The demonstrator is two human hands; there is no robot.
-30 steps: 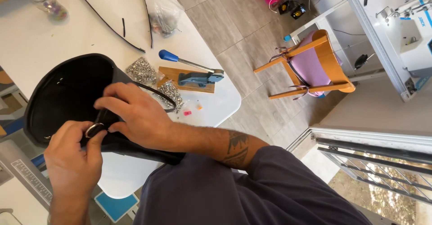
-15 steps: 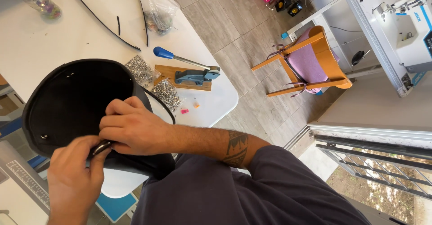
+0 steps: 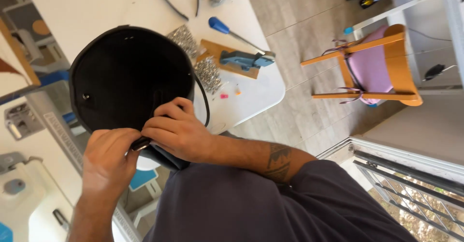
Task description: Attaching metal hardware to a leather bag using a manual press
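I had a round black bag (image 3: 128,75) in front of me, its open mouth turned up toward me, resting at the near edge of the white table (image 3: 96,5). Both my hands met at its near rim. My right hand (image 3: 176,131) lay over the rim, fingers curled down onto the black material and pinching it. My left hand (image 3: 108,157) was closed beside it, thumb and fingers tight on a small dark metal piece (image 3: 141,144) at the rim; it looked like a ring or clasp, but my fingers covered most of it, so I could not tell which. The two hands touched at the knuckles. A thin black cord (image 3: 205,102) curved off the bag's right side.

Beyond the bag lay two heaps of small silver hardware (image 3: 209,73), and next to them a wooden block (image 3: 227,60) with a blue-grey tool (image 3: 244,58) on it. A screwdriver with a blue handle (image 3: 218,26) lay just past that. Off the table, on the floor, stood a wooden chair (image 3: 382,68) with a pink cushion.
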